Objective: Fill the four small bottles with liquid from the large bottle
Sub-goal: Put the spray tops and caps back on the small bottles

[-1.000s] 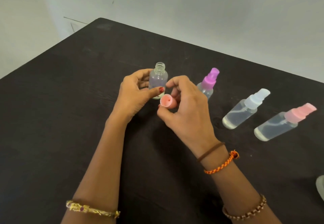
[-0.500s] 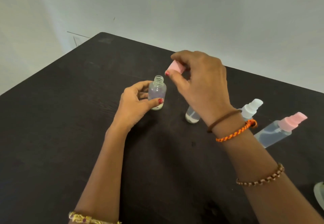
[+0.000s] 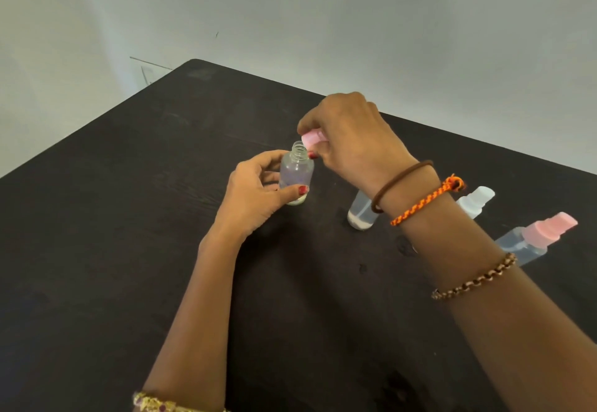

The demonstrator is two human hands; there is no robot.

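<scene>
Dark table [image 3: 129, 250], grey wall behind. Centre: open small bottle [image 3: 296, 174], upright, gripped by left hand [image 3: 255, 192]. At its 1 o'clock: right hand [image 3: 349, 140] pinching pink cap [image 3: 312, 138] beside the neck. Three capped bottles at 3 o'clock. Step judged: capping; next, seat and twist.

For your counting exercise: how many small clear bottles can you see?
4: an uncapped clear plastic bottle in the left hand; one behind the right wrist; a white-capped one; a pink-capped one, far right.

Clear uncapped bottle [image 3: 296, 174] upright, pink cap [image 3: 312, 138] just above
</scene>
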